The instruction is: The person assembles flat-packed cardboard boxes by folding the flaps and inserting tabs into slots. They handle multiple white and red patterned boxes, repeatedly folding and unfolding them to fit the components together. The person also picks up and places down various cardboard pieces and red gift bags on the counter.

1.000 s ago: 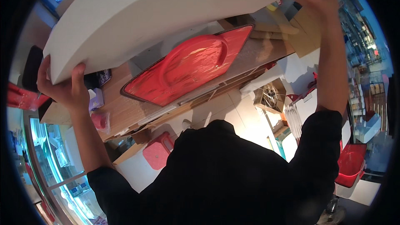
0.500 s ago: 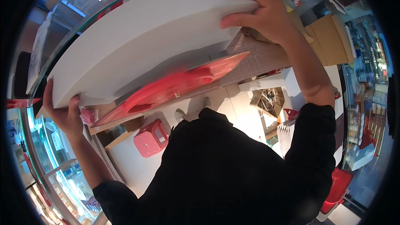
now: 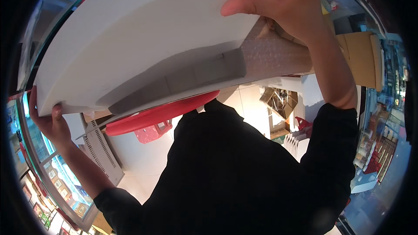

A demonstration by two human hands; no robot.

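A large white box-like slab [image 3: 139, 39] spans the upper part of the view, with its broad smooth face turned toward me. My left hand [image 3: 52, 124] grips its lower left corner, thumb on the near face and fingers behind. At the far right end my right hand [image 3: 287, 11] clasps it, thumb laid along the face; its fingertips are cut off by the upper edge of the picture. Just below the slab's near edge is a thin panel with a bulging red piece [image 3: 165, 115], seen nearly edge-on. Neither hand touches the red piece.
A bubble-wrapped surface [image 3: 278, 56] lies under the slab's right end. Beyond my right forearm stands a cardboard box [image 3: 359, 56]. A red stool [image 3: 150, 135] is on the tiled floor, partly covered by the red piece. Glass display shelves line both sides.
The slab has tilted and come nearer, showing more of its broad face, with both hands still on it. The red panel has turned from face-on to nearly edge-on.
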